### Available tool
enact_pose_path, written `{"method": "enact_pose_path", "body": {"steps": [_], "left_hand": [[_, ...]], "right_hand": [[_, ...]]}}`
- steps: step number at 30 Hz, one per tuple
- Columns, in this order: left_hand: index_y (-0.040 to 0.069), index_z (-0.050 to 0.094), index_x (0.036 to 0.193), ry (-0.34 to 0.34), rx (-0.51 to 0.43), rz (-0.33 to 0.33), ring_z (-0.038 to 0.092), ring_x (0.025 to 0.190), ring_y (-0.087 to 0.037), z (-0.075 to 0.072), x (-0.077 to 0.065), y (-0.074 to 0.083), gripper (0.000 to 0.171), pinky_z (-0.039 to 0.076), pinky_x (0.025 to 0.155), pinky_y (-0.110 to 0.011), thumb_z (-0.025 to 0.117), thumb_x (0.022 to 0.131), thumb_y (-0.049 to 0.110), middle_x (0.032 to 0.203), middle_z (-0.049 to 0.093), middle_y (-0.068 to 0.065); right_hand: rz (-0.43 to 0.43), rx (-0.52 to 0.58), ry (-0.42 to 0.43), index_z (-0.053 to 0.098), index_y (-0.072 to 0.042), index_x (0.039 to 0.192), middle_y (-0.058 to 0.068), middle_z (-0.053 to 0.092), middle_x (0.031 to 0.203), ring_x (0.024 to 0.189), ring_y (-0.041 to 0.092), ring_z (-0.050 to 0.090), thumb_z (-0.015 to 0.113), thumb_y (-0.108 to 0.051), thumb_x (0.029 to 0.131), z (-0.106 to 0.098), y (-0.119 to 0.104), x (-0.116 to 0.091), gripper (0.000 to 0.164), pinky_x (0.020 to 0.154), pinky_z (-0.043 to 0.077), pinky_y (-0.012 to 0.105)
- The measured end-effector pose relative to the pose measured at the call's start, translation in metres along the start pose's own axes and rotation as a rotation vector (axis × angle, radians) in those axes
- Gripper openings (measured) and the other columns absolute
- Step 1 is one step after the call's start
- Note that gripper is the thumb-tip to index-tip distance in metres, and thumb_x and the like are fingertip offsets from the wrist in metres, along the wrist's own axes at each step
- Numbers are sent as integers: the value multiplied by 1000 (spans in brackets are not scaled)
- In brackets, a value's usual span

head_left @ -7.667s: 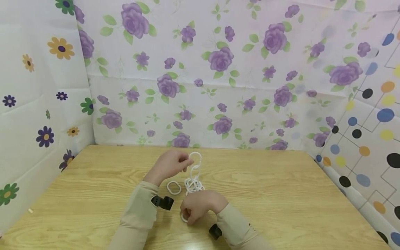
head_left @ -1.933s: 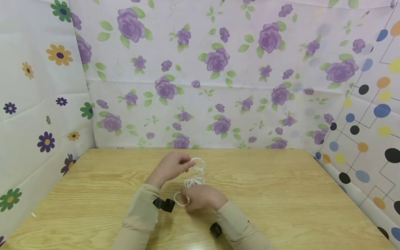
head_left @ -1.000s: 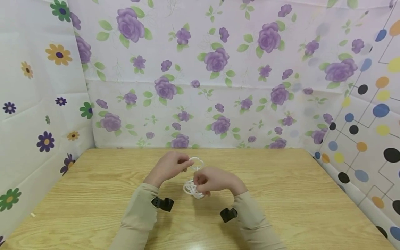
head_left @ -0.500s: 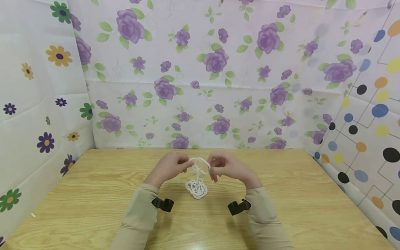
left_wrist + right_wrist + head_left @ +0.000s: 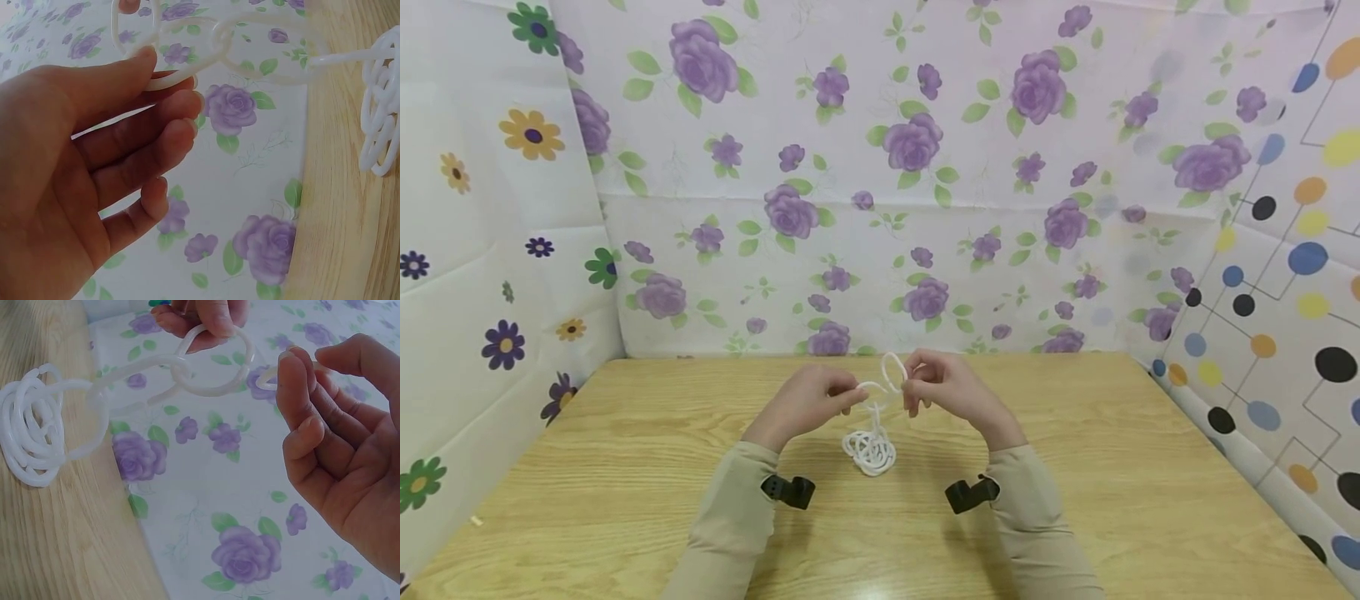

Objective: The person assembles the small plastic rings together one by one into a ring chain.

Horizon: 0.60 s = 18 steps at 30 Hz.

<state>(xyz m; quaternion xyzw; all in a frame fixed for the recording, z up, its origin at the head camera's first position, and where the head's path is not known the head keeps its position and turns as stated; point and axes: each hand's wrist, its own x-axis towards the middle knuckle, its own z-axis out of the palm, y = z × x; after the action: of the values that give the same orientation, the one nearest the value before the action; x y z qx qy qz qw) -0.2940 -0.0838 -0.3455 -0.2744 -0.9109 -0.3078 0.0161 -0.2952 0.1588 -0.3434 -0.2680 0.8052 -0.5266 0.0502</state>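
Note:
My left hand [image 5: 808,402] pinches the end link [image 5: 251,359] of a white plastic chain between thumb and fingertips, above the table. From that link the chain hangs to a coiled pile of links [image 5: 871,454] on the wood. On the other side my right hand [image 5: 951,387] pinches a single white ring [image 5: 883,368] by its edge, standing nearly upright. The ring sits right beside the end link; whether it is hooked through is not clear. In the right wrist view most of this ring hides behind the fingers.
The wooden table [image 5: 1075,467] runs back to a purple-flowered cloth [image 5: 985,292]. Patterned cloths hang at left and right. A small pale scrap [image 5: 476,521] lies near the table's left edge. Each wrist wears a black camera [image 5: 972,495].
My right hand took a loose ring from the table left of the pile, then lifted it up and to the right, beside the end link. My left hand kept its place.

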Motion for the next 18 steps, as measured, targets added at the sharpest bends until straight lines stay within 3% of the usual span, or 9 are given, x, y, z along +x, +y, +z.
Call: {"method": "enact_pose_path", "body": {"steps": [3,18], "left_hand": [[19,69,79,-1,8,40,49,57,-11,0,0,1,23,43,57,-27,59,97,31,70,65,-1],[18,69,80,17,40,97,49,57,-8,-1,-2,2,24,42,57,-25,59,97,31,69,63,5]], "right_hand": [[-1,8,-9,58,-8,94,1,69,70,66,28,67,60,-13,95,0,-1,0,6,62,46,27],[-9,47,-50,58,-3,92,3,68,69,63,19,68,57,-12,96,2,-1,2,10,60,49,26]]}}
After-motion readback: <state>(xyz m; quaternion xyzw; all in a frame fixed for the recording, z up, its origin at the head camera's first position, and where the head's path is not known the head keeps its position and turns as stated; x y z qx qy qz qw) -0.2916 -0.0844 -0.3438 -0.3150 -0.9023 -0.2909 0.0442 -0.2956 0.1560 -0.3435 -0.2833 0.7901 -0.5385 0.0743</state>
